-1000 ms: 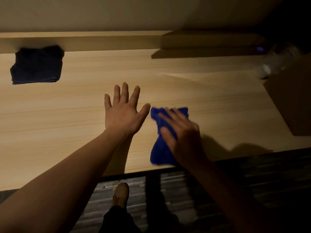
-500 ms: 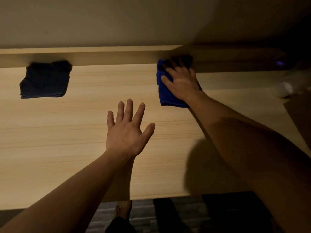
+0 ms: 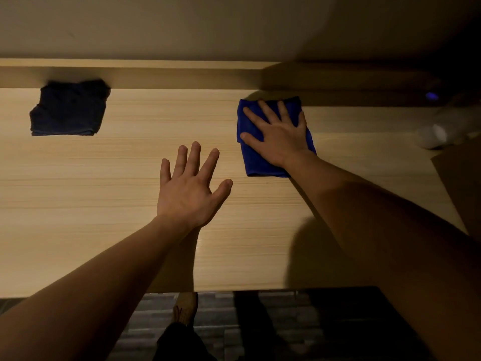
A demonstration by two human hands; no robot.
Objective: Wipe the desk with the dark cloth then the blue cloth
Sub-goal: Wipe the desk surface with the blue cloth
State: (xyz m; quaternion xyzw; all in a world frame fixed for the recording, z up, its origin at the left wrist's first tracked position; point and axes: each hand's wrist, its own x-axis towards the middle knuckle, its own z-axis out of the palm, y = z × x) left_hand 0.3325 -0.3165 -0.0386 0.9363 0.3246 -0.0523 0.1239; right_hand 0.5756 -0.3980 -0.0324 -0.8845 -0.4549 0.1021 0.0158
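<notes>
head cam | above, facing forward-down | near desk (image 3: 78,204) | sole view

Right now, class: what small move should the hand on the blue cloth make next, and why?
Probably draw the blue cloth back toward the desk's near edge. The right hand presses it flat close to the back ledge, so little room remains ahead. The left hand lies open, empty; the dark cloth sits aside.
</notes>
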